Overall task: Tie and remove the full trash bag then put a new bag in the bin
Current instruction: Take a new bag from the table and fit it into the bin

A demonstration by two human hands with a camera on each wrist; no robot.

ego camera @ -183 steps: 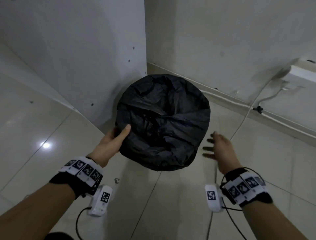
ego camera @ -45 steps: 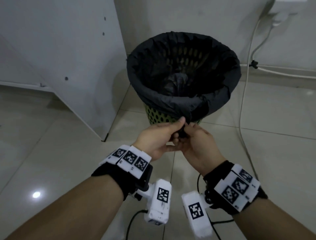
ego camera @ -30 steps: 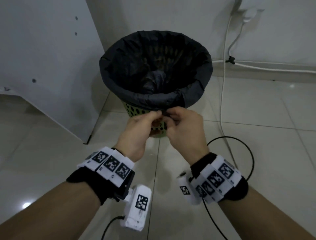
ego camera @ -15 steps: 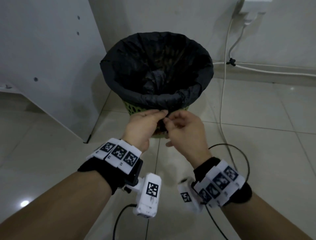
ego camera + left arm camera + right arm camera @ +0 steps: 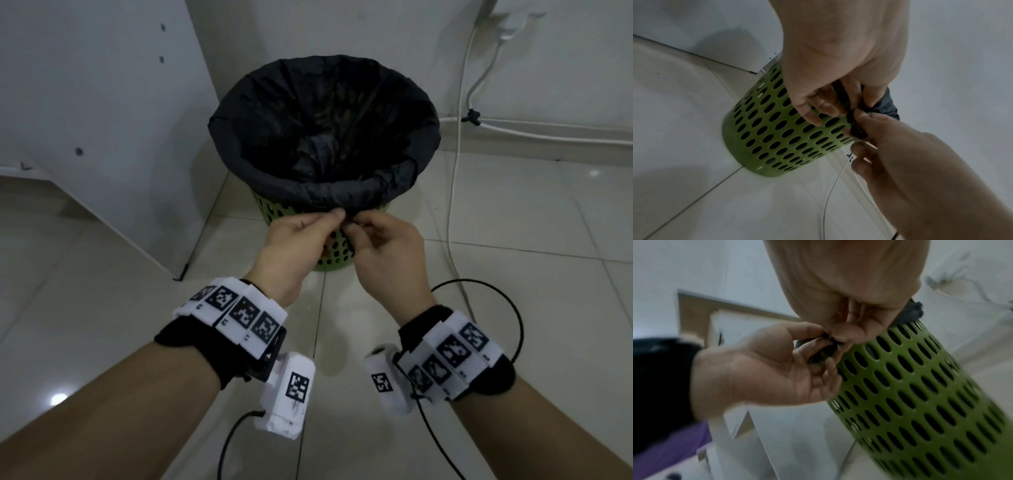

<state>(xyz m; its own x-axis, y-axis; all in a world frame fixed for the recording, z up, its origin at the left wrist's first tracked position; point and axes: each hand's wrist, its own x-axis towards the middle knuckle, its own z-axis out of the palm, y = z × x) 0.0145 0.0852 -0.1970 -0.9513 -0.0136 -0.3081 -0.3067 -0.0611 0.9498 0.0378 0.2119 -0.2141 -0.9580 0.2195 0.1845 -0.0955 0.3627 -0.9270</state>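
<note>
The green bin stands upright on the tiled floor, its long axis vertical and its wide mouth opening up toward the head camera, sitting at about 12 o'clock from the two hands. A black bag lines it, the bag's edge rolled over the rim and its bottom sagging into the middle of the bin. At the rim's near side, at 6 o'clock on the mouth, a small twisted bunch of the bag hangs down against the perforated green wall. The left hand pinches that bunch between thumb and curled fingers, and the right hand pinches it too, right against the left; the fingertips of both hands meet on the black plastic, as the left wrist view shows closely. Both wrists wear black bands with white marker blocks. A white cabinet panel stands at 9 to 10 o'clock from the bin, close beside it. A white wall rises behind at 12 o'clock. A white cable drops from a plug at 1 o'clock and runs down the floor at the bin's 3 o'clock side, apart from it. A black wire loops by the right wrist.
</note>
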